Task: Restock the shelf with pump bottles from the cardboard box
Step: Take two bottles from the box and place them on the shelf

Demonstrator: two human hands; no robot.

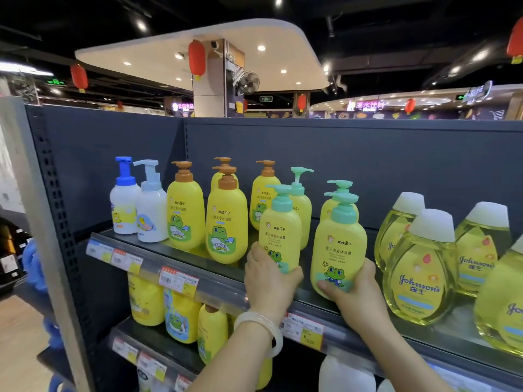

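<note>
Two yellow pump bottles with teal pump heads and a cartoon frog on the label stand at the front edge of the top shelf (215, 271), each held by one hand. The left hand (268, 281) curls round the base of the left teal-pump bottle (280, 230); a pale bangle (261, 325) sits on that wrist. The right hand (358, 292) wraps the bottom of the right teal-pump bottle (338, 244), thumb across the label. Both bottles are upright, just beside each other.

Behind them on the same shelf I count three more teal-topped bottles. To the left stand four yellow bottles with brown pumps (226, 219), then two white foam bottles (151, 205), one with a dark blue pump, one pale blue. To the right are clear yellow Johnson's bottles (421, 267) with white caps; five show, the last cut off by the edge. Price tags (178, 281) line the shelf rail. The lower shelf (158, 345) holds more yellow bottles, partly hidden.
</note>
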